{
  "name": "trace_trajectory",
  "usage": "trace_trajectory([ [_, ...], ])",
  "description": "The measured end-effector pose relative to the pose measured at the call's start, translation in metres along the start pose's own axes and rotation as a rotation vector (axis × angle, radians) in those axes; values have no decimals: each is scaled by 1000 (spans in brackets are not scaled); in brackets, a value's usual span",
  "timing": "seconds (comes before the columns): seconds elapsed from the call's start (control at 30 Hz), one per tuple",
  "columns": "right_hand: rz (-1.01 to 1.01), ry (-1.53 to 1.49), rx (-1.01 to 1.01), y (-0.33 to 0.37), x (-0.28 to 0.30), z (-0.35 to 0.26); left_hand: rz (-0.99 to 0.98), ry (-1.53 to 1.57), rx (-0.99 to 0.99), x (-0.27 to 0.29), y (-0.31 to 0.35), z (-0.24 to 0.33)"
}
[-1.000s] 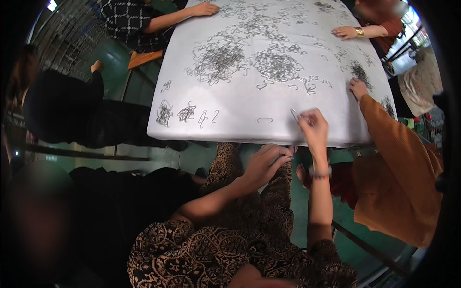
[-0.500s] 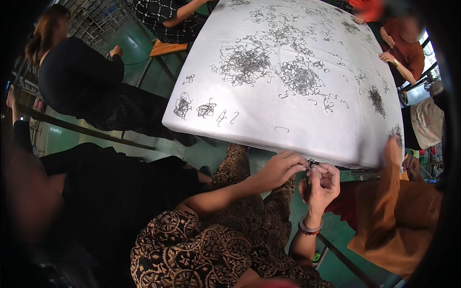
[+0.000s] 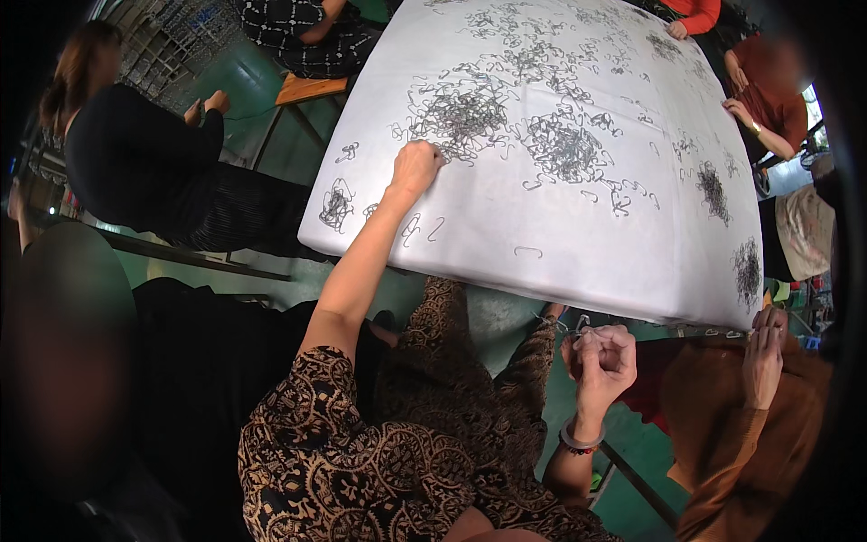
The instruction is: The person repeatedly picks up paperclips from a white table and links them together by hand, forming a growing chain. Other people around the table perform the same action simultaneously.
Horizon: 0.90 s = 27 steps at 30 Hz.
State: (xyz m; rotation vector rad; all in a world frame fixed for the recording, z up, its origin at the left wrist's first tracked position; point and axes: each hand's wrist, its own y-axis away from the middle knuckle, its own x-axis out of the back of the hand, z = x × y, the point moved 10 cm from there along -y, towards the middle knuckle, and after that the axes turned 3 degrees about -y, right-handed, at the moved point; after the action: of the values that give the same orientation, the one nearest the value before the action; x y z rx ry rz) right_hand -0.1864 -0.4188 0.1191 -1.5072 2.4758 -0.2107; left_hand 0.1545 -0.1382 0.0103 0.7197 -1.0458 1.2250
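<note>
Thin wire hooks, which should handle as light and stiff, best pinched mid-shank, lie piled on the white worktop just beyond the left hand, its curled fingers hiding any grip, while the right hand pinches its fingers around what seems a single hook, partly covered.

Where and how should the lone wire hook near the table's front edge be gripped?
The wire hook is probably best pinched mid-bar between thumb and forefinger, coming from above on the person's side. It lies flat on the white table, its long bar running roughly left to right, short bent ends toward the front edge, apart from the large hook pile.
</note>
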Motion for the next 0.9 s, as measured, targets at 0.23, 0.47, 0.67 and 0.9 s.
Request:
trace_trajectory([
  [0.23,12,67,21,2,0,-8,-92,35,-325,-8,44,68],
  [0.47,73,-46,-91,16,9,2,-302,588,-93,12,85,125],
  [0.67,121,-94,-64,20,12,9,-535,1232,-208,35,193,221],
  [0.9,171,-181,0,27,5,8,-240,1109,-468,60,222,254],
])
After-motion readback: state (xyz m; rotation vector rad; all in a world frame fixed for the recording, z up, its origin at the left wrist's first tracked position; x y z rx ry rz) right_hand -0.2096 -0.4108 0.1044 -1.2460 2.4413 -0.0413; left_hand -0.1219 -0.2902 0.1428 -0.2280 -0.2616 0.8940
